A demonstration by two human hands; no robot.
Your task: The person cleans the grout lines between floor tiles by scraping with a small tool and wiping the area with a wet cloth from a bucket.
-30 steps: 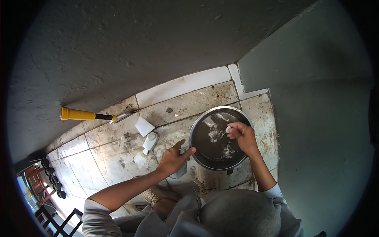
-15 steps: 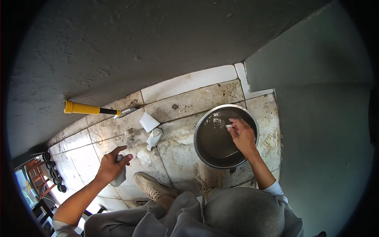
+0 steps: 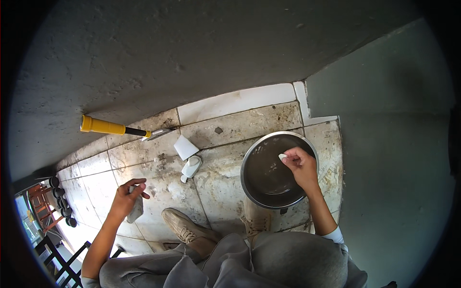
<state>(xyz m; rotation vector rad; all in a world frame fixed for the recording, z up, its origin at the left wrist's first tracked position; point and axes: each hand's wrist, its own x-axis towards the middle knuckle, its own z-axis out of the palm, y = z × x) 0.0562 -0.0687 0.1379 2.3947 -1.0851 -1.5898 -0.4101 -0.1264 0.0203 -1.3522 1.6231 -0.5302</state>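
Note:
My right hand point(image 3: 303, 168) is over a round metal pot point(image 3: 314, 152) of murky brown water. Its thumb and fingers pinch a small white chip point(image 3: 282, 157) above the water. To the left, above the tiled floor, my left hand point(image 3: 126, 198) curls around a flat grey piece point(image 3: 136, 211); whether it is cloth or something stiffer I cannot tell. Between the hands, several white pieces lie on the floor: a squarish one point(image 3: 185, 147) and, touching it, a rounded one point(image 3: 192, 166) with smaller bits.
A tool with a yellow handle point(image 3: 102, 126) and metal blade leans at the dark wall point(image 3: 192, 53). White skirting tiles point(image 3: 235, 102) run along its foot. A grey-green surface point(image 3: 394, 168) bounds the right side. My shoes point(image 3: 187, 225) stand near the pot. Dark dumbbells point(image 3: 58, 192) lie far left.
My right hand has drawn the white chip slightly up and turned at the wrist. My left hand has shifted a little left with the grey piece, its fingers closing more.

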